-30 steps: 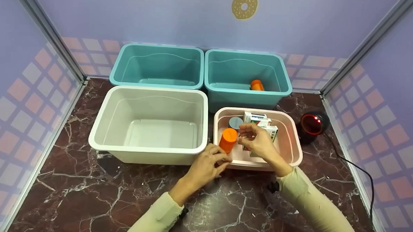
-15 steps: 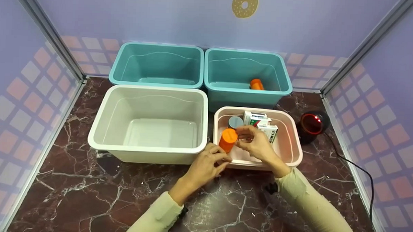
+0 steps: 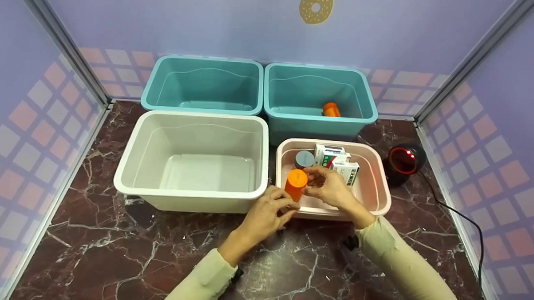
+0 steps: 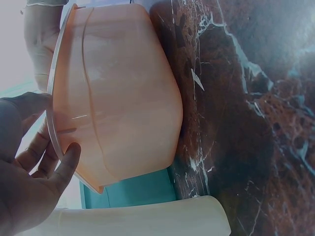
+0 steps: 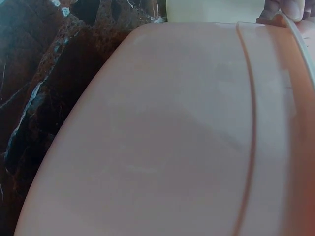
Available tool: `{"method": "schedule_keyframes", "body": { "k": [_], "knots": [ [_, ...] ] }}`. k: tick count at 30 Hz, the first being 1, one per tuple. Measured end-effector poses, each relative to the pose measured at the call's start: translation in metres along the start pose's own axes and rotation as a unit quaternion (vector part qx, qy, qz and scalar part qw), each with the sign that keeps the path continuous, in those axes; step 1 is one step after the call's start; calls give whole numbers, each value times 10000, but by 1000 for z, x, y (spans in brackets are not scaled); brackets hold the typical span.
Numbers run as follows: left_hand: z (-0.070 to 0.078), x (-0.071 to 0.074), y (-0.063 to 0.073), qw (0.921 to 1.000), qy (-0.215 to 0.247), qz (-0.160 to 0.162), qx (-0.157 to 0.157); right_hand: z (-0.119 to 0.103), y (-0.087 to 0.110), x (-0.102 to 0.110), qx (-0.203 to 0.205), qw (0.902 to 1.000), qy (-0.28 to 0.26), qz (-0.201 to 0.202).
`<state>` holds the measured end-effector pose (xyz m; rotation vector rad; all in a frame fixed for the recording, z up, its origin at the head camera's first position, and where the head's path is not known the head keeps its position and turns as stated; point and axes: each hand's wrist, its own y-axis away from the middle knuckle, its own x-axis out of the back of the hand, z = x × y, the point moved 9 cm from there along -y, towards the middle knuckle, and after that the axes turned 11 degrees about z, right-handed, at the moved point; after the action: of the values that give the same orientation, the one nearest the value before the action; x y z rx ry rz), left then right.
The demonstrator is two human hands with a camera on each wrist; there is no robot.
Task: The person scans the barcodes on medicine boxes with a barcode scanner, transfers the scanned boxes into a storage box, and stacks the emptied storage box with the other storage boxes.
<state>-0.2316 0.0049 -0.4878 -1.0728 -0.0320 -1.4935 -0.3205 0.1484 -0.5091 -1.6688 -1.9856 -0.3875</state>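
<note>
An orange pill bottle (image 3: 296,181) stands nearly upright in the front left corner of the pink bin (image 3: 383,189). The fingers and thumb of my right hand (image 3: 332,188) hold it from its right side, behind and in front. With its fingers inside and its thumb outside, my left hand (image 3: 267,212) pinches the bin's front left rim; the left wrist view shows the hand (image 4: 29,169) at the bin wall (image 4: 128,93). Behind the orange bottle is a grey-capped bottle (image 3: 304,159). Several medicine boxes (image 3: 346,171) stand in the bin. The right wrist view shows mostly the bin's outer wall (image 5: 162,123).
To the left is a large white bin (image 3: 124,163). Two teal bins, left (image 3: 149,88) and right (image 3: 371,102), line the back wall; another orange bottle (image 3: 331,110) lies in the right one. A black device (image 3: 404,161) with a red light and a cable sits at the right.
My right hand has shifted slightly left and closed in on the orange bottle, whose cap has moved a little toward me. The left hand has stayed on the rim.
</note>
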Motion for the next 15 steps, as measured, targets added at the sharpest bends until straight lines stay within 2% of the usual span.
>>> {"method": "schedule_keyframes", "body": {
  "k": [6, 11, 15],
  "knots": [
    [1, 0, 0, 10000, 6, 23, -56, 3, -1, -3, -76, 9999, 92, -117],
    [0, 0, 0, 9999, -9, 73, -76, 1, -1, -3, 45, 9988, 450, -171],
    [0, 0, 0, 9999, 2, 79, -65, 4, -1, -4, 29, 9983, 535, -234]
  ]
}}
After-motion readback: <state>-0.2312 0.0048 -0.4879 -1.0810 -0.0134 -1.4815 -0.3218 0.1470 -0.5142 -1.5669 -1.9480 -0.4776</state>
